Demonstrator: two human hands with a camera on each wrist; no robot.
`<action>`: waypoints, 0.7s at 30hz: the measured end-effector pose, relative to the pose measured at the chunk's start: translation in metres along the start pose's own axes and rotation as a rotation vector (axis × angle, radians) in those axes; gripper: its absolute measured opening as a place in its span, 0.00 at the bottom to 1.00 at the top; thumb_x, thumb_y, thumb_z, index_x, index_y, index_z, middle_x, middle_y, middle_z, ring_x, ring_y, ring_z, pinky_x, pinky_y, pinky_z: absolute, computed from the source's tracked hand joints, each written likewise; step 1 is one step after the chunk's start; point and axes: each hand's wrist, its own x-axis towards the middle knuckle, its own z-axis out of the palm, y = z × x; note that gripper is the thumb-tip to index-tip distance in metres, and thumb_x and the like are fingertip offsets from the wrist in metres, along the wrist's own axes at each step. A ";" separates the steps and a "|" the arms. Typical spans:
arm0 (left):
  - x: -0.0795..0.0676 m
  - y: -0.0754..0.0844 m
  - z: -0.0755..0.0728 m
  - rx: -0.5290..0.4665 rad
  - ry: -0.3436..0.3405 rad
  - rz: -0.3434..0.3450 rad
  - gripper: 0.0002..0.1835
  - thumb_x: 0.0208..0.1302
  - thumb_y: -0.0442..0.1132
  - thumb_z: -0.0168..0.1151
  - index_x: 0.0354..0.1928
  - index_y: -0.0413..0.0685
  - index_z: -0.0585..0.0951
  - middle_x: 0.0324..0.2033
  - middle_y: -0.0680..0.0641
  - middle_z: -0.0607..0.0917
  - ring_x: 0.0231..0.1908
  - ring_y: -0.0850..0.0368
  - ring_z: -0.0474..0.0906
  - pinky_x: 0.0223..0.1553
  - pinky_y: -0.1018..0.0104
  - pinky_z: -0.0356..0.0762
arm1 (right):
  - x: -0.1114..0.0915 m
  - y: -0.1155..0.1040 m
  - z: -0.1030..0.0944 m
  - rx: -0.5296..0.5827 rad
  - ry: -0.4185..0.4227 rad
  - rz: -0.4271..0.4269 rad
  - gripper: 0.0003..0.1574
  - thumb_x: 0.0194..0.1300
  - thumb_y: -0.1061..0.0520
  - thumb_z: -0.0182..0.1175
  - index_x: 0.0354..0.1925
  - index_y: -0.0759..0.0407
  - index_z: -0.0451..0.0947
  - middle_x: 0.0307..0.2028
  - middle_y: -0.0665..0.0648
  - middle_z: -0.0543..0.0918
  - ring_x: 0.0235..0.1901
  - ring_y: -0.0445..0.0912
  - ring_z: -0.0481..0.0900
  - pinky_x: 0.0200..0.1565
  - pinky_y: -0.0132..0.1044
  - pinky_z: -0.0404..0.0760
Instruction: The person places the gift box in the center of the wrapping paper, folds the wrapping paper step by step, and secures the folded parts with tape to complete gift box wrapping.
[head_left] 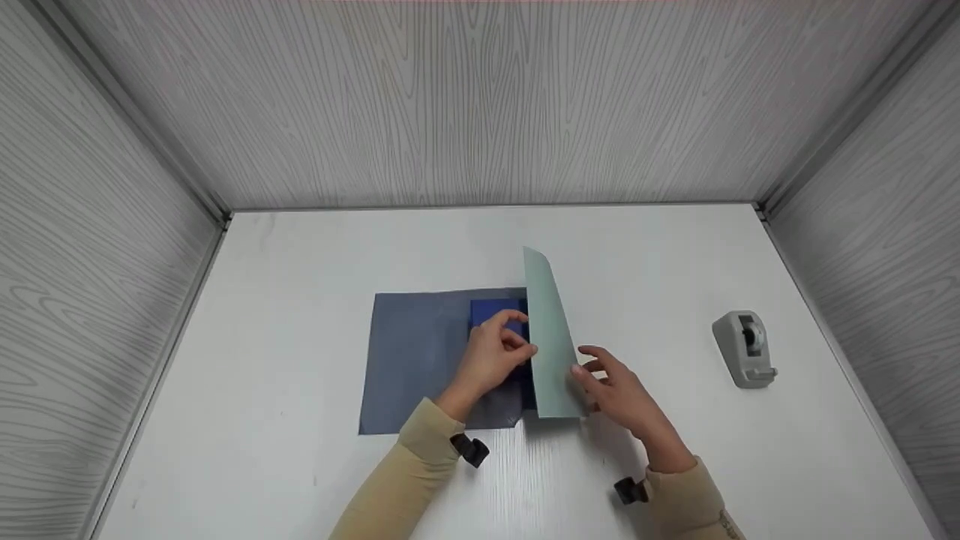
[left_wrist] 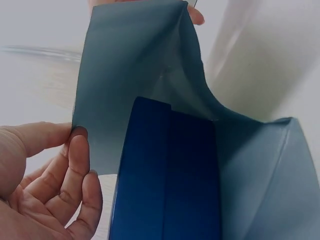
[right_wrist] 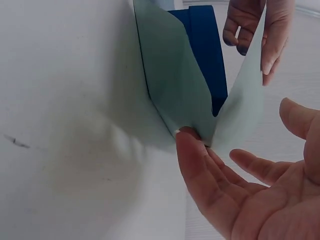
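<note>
A sheet of wrapping paper (head_left: 420,352), slate blue inside and pale green outside, lies partly flat on the table. Its right part (head_left: 551,337) stands raised beside a dark blue box (head_left: 491,308), which sits on the sheet. My left hand (head_left: 489,358) reaches over the box and pinches the raised paper's edge between thumb and finger, as the left wrist view shows. On the outer side, my right hand (head_left: 619,394) touches the paper near its bend; the thumb (right_wrist: 295,117) stands apart from it in the right wrist view. The box's lower part is hidden in the head view.
A grey tape dispenser (head_left: 744,349) with a roll of tape stands at the right of the white table (head_left: 285,360). Wood-grain panels (head_left: 480,105) enclose the table at the back and both sides. A strap with a black mount (head_left: 469,450) is on each wrist.
</note>
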 end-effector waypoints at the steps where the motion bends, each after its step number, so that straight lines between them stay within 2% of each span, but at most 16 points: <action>1: 0.000 0.001 0.001 0.001 -0.003 0.003 0.21 0.60 0.33 0.69 0.55 0.42 0.77 0.25 0.55 0.86 0.24 0.63 0.80 0.30 0.66 0.77 | 0.000 0.001 -0.001 0.000 0.000 0.000 0.38 0.72 0.43 0.56 0.71 0.60 0.61 0.54 0.64 0.74 0.45 0.54 0.80 0.39 0.47 0.83; 6: 0.002 0.003 0.006 0.007 -0.024 0.013 0.21 0.61 0.33 0.68 0.56 0.45 0.77 0.26 0.55 0.86 0.25 0.62 0.80 0.30 0.68 0.77 | 0.000 0.004 -0.004 0.011 -0.012 0.010 0.41 0.71 0.41 0.57 0.72 0.60 0.60 0.57 0.65 0.73 0.46 0.54 0.80 0.38 0.45 0.83; 9: 0.003 0.003 0.008 0.015 -0.049 0.043 0.14 0.63 0.33 0.67 0.52 0.44 0.82 0.29 0.53 0.87 0.27 0.60 0.82 0.31 0.69 0.78 | -0.001 0.006 -0.005 0.017 -0.032 0.001 0.42 0.71 0.41 0.58 0.72 0.59 0.59 0.60 0.66 0.70 0.48 0.55 0.80 0.38 0.44 0.83; 13: 0.004 0.001 0.008 0.076 -0.108 0.110 0.09 0.66 0.33 0.63 0.45 0.43 0.87 0.37 0.50 0.87 0.31 0.61 0.81 0.35 0.70 0.78 | -0.003 0.009 -0.007 0.029 -0.057 -0.030 0.40 0.71 0.44 0.58 0.72 0.60 0.59 0.62 0.68 0.67 0.53 0.58 0.78 0.40 0.44 0.82; 16: 0.003 0.000 0.008 0.121 -0.162 0.135 0.11 0.68 0.33 0.60 0.48 0.44 0.87 0.43 0.49 0.87 0.35 0.63 0.80 0.38 0.69 0.78 | -0.005 0.011 -0.007 0.031 -0.063 -0.051 0.38 0.72 0.46 0.58 0.72 0.62 0.60 0.63 0.68 0.67 0.56 0.59 0.76 0.42 0.44 0.82; 21: 0.002 -0.001 0.007 0.149 -0.222 0.179 0.15 0.66 0.29 0.60 0.53 0.42 0.84 0.49 0.46 0.84 0.42 0.57 0.82 0.44 0.66 0.78 | -0.007 0.012 -0.007 0.036 -0.047 -0.056 0.37 0.72 0.46 0.58 0.70 0.62 0.63 0.62 0.67 0.68 0.58 0.60 0.74 0.45 0.45 0.82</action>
